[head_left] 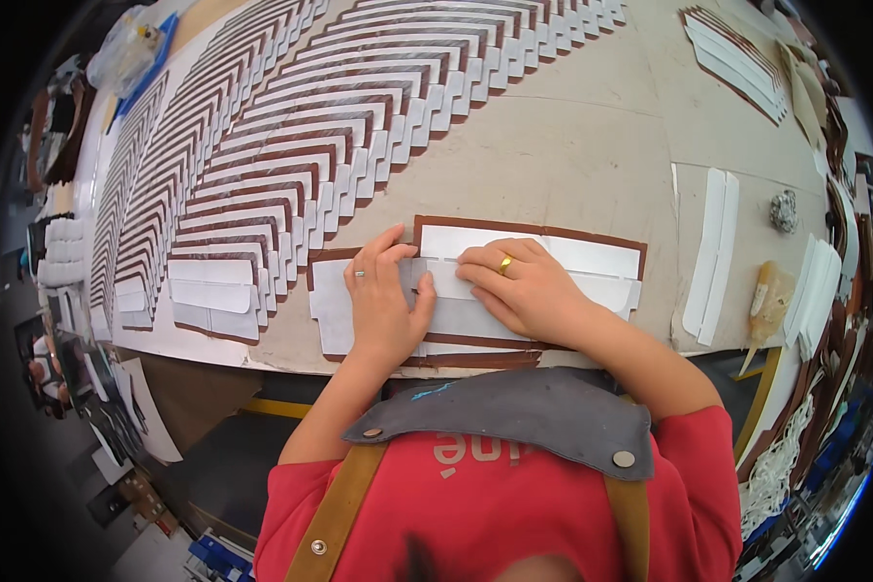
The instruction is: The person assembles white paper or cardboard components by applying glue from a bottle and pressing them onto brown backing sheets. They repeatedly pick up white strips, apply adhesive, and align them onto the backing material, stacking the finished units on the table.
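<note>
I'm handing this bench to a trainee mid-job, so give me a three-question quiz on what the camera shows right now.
1. True or false: both hands press flat on the white paper strip lying over the brown leather panel.
2. Which hand wears a gold ring: A left hand, B right hand?
3. Fill in: the overlapping rows of finished brown-and-white pieces lie to the person's ____.

Key: 1 true; 2 B; 3 left.

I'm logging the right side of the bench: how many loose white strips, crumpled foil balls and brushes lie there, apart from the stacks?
White strips: 2
Crumpled foil ball: 1
Brush: 1
Total: 4
</note>
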A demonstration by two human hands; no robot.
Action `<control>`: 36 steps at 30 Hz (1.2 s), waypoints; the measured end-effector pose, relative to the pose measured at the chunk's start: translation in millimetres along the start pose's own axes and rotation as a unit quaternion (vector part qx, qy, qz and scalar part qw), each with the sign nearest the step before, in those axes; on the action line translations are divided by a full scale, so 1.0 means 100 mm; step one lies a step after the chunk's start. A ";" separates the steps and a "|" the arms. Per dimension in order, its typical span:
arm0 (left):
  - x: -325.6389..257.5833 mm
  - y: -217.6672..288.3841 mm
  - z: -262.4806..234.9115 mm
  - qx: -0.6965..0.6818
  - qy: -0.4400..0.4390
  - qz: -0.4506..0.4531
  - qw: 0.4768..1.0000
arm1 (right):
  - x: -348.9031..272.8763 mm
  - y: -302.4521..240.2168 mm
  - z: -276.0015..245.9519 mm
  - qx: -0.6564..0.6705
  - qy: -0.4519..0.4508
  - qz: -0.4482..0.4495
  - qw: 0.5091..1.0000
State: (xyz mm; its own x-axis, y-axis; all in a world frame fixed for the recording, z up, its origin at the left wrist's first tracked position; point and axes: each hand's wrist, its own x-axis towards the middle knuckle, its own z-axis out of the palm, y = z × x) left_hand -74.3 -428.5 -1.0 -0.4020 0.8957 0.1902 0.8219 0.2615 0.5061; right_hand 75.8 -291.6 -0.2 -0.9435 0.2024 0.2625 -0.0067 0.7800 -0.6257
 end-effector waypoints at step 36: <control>0.18 0.25 -0.07 0.081 -0.108 0.142 0.981 | -0.42 0.13 -0.39 -0.109 0.146 0.205 0.962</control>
State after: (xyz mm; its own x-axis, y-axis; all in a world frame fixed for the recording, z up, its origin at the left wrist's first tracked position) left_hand -63.7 -408.0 21.2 -0.0678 0.9913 0.1129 0.9489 0.0291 0.3141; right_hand 128.0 -266.8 9.3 -0.7187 0.6518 0.2423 0.4446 0.6987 -0.5605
